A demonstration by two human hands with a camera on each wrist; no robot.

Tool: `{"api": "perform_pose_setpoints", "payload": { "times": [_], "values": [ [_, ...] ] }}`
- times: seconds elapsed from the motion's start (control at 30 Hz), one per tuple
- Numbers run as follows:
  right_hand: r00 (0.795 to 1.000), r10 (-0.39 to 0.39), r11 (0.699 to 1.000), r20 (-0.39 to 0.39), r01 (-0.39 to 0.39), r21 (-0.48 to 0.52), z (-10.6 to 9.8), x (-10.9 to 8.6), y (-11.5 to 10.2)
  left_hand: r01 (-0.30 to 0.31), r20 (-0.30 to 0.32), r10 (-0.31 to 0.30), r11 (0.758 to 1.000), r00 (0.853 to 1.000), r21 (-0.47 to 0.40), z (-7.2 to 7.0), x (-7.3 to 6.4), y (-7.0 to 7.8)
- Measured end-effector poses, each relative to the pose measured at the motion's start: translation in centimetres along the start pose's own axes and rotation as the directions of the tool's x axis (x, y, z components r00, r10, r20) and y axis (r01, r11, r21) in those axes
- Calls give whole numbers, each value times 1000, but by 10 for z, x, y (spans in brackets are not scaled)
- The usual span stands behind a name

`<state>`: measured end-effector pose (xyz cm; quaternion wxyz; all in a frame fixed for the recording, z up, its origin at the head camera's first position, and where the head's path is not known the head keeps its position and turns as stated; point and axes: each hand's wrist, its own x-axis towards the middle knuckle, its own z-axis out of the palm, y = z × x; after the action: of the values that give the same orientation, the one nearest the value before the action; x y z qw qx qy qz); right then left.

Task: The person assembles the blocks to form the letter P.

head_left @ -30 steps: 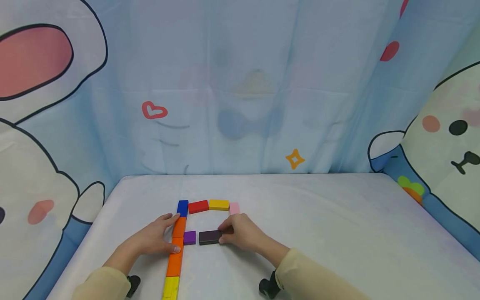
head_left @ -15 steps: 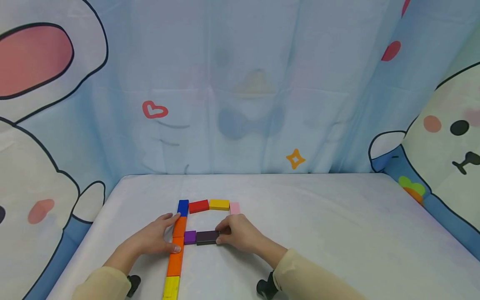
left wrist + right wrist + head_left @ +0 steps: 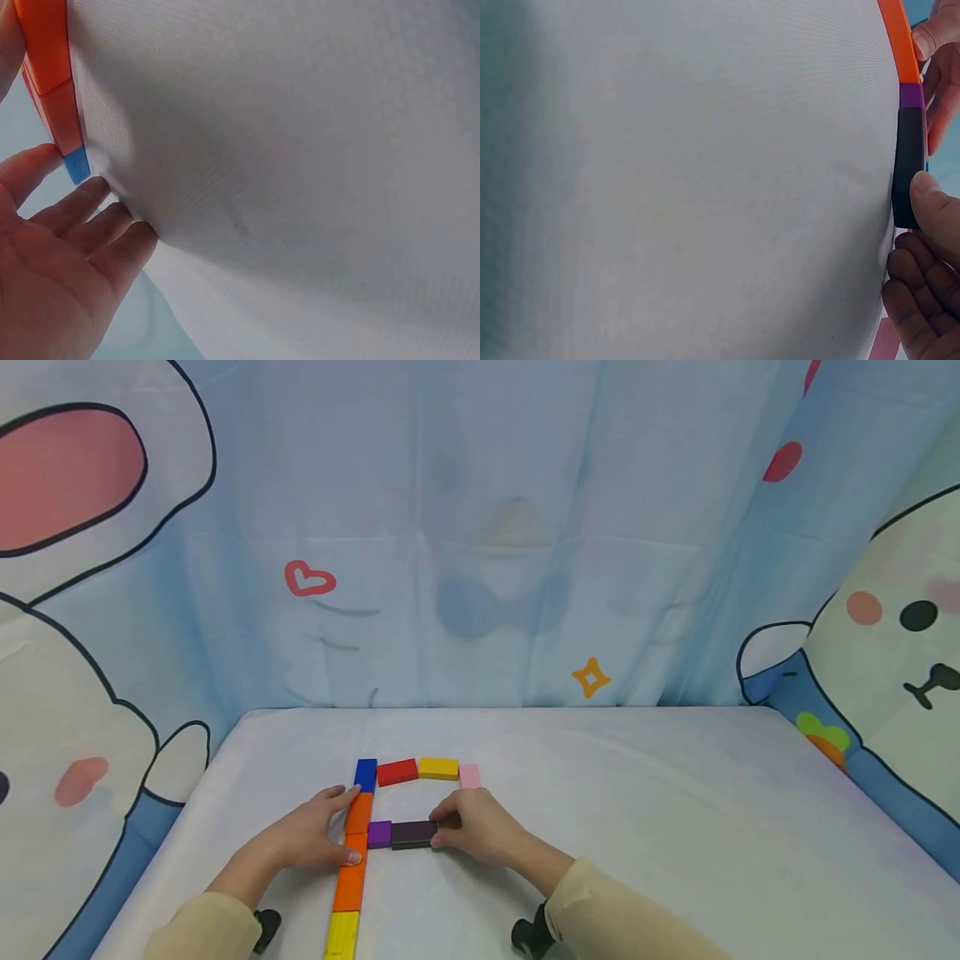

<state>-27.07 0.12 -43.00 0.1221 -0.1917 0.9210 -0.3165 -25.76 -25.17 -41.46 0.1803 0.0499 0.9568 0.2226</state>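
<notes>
My right hand [image 3: 483, 827] pinches the right end of a black block [image 3: 411, 835] between thumb and fingers. The block's left end meets a small purple block [image 3: 379, 834], which abuts a column of orange blocks [image 3: 349, 885]. On the left side of that column, my left hand [image 3: 303, 835] lies with its fingers spread. Its thumb rests on an orange block and its index fingertip touches near the joint with the blue block [image 3: 365, 774]. In the right wrist view the black block [image 3: 909, 161] and purple block [image 3: 911, 96] stand in line.
A red block [image 3: 397, 772], a yellow block [image 3: 438, 768] and a pink block [image 3: 468, 776], partly hidden by my right hand, run along the top. Another yellow block [image 3: 342, 935] ends the column at the near frame edge. A white cloth [image 3: 675, 827] covers the table; a printed curtain hangs behind.
My right hand has slid the black block left, closing the gap to the purple block. My left hand stays in place on the column.
</notes>
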Motion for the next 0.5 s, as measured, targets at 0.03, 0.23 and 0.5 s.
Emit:
{"api": "perform_pose_setpoints", "payload": {
  "times": [0.03,0.23,0.5],
  "values": [
    [1000,0,1000,0,0,0,0,0,0,1,0,-1,1000,1000,1,0,0,0],
    [1000,-14,1000,-1,14,0,0,-1,1,0,2,0,1000,1000,1,0,0,0],
    [1000,-20,1000,1,20,-9,-1,-1,-1,5,7,-4,1000,1000,-17,1,0,-1]
  ]
}}
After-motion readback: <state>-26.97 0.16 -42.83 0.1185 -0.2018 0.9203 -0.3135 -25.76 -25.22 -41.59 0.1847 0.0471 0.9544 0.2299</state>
